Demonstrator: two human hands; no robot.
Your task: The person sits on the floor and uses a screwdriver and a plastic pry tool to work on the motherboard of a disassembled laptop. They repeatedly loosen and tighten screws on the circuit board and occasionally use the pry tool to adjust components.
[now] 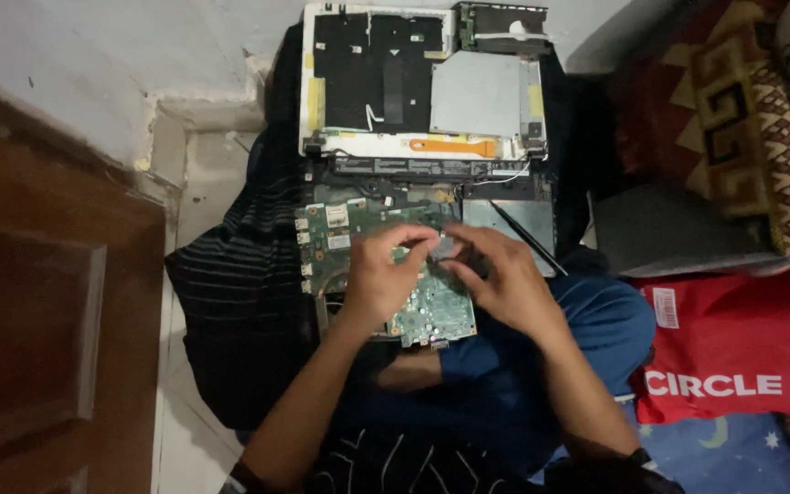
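A green circuit board (336, 233) lies in an opened laptop base on a dark striped cloth, just in front of my knees. My left hand (379, 274) rests on the board with its fingers curled toward a small grey part (444, 246). My right hand (497, 273) meets it from the right, fingertips pinching that same small part above the board. Beyond the board lies the laptop's white lid shell (422, 78), inner side up, with black sheets, a silver plate and an orange strip (454, 145).
A thin dark tool (528, 238) lies slanted on the silver panel right of the board. A brown wooden door (38, 302) stands at the left. A red bag (742, 343) and a patterned red fabric (733, 101) lie at the right.
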